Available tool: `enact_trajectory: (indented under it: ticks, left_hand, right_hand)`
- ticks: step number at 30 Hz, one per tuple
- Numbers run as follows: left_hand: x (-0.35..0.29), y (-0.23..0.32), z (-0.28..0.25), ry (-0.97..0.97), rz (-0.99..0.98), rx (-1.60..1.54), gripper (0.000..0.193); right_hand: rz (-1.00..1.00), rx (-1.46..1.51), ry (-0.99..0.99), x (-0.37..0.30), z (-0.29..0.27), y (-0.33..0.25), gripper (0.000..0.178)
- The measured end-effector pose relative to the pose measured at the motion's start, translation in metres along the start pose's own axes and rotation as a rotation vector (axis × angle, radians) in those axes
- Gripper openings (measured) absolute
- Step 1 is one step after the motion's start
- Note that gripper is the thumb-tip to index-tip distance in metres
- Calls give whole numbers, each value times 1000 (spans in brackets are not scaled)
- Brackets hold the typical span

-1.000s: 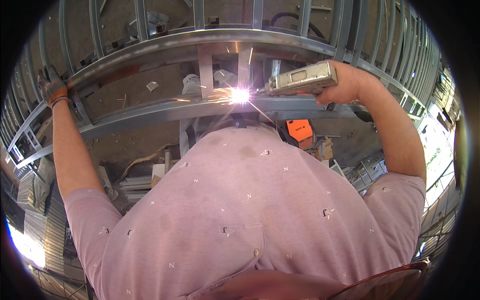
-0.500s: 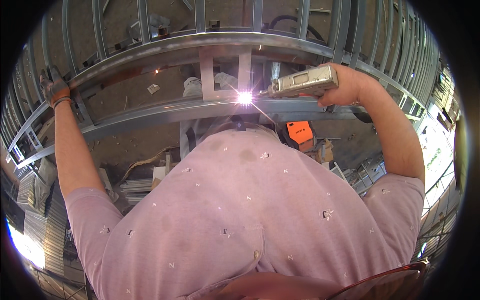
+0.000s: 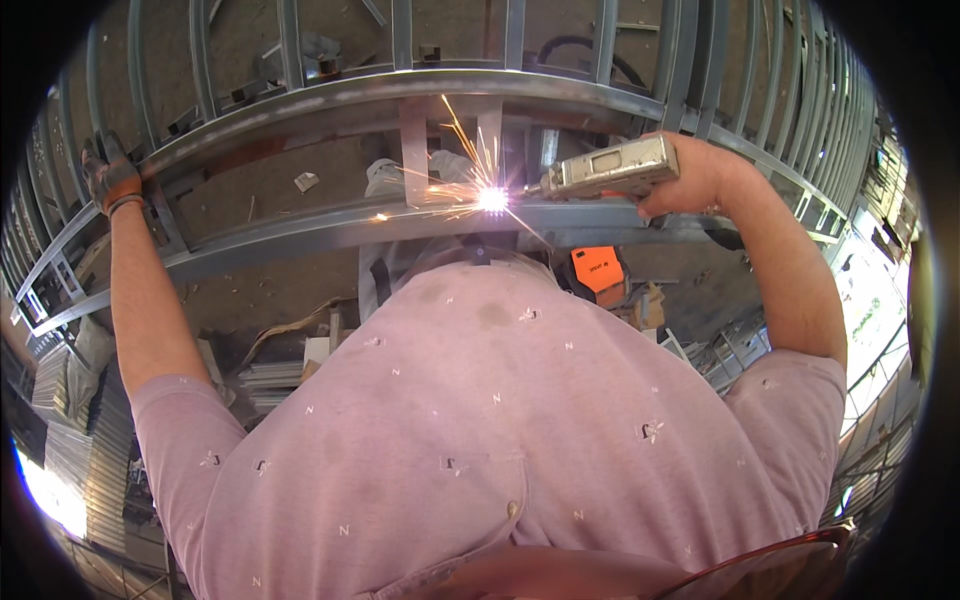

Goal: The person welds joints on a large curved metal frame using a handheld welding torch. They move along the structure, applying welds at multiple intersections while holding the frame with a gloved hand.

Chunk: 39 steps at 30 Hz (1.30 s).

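Note:
In my bare right hand (image 3: 700, 172), closed round its back end, is a pale, boxy, worn welding gun (image 3: 615, 165). The gun points left, and its tip meets a bright arc (image 3: 492, 201) on the near rail (image 3: 330, 232) of a grey metal frame. Sparks spray up and to the left from there. Behind the glare, a flat rectangular metal piece (image 3: 413, 150) with an opening stands between the rails. My left hand (image 3: 112, 180), in a dark and orange glove, grips the frame at the far left. Its fingers partly blend into the metal.
Upright metal studs (image 3: 290, 45) run beyond the far rail (image 3: 400, 85). Below the frame, an orange and black box (image 3: 597, 270) sits on the floor near a cardboard piece (image 3: 648, 305). Stacked metal strips (image 3: 270, 382) lie lower left, and a dark hose (image 3: 590, 45) curves behind the studs.
The arc now throws many more sparks, up and leftward. The gun and my right hand have shifted very slightly right. My left hand keeps its place.

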<state>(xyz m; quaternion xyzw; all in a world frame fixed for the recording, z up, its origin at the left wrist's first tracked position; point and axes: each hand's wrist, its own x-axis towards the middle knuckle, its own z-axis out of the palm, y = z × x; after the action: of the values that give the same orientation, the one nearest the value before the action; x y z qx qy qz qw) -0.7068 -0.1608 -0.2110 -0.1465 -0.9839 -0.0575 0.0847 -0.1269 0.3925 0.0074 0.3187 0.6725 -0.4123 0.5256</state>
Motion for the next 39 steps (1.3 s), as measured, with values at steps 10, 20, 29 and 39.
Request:
enact_trajectory:
  ticks: [10, 20, 29, 39]
  left_hand:
    - [-4, 9, -4, 32, 29, -59, 86]
    - [-5, 7, -4, 10, -9, -51, 88]
    - [-6, 8, -5, -6, -24, -52, 88]
    - [-9, 15, -10, 0, -31, -100, 85]
  right_hand:
    - [-121, 348, -90, -1, -13, -6, 63]
    - [-172, 339, -189, 40, 29, -43, 67]
    - [-225, 271, -211, 64, 38, -35, 71]
    - [-295, 246, -217, 70, 39, -31, 70]
